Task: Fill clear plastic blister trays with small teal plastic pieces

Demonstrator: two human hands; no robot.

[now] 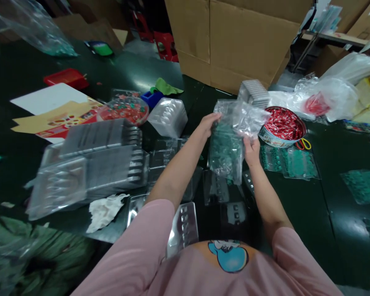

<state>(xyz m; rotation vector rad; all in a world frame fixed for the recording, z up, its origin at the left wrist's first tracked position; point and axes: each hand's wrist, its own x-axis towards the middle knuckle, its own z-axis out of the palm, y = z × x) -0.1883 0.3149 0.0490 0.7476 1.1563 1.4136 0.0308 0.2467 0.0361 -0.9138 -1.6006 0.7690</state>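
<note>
Both my hands are on a clear plastic bag point(226, 152) with small green pieces in it, held upright over the table. My left hand point(210, 123) grips its upper left edge. My right hand point(252, 150) pinches the right side near the crumpled top of the bag. Close by on the right stands a round tin point(276, 139) full of red wrapped pieces point(285, 123). Yellow and red-handled scissors point(304, 144) lie against the tin. Below my hands are several clear plastic trays point(216, 187) on the dark green table.
Tall stacks of clear trays point(101, 164) stand to the left, with a smaller stack point(169, 117) nearer the middle. A round tub point(123, 109) holds red and green pieces. Flat green packets point(299, 162) lie at right. A large cardboard box point(234, 41) stands behind the table.
</note>
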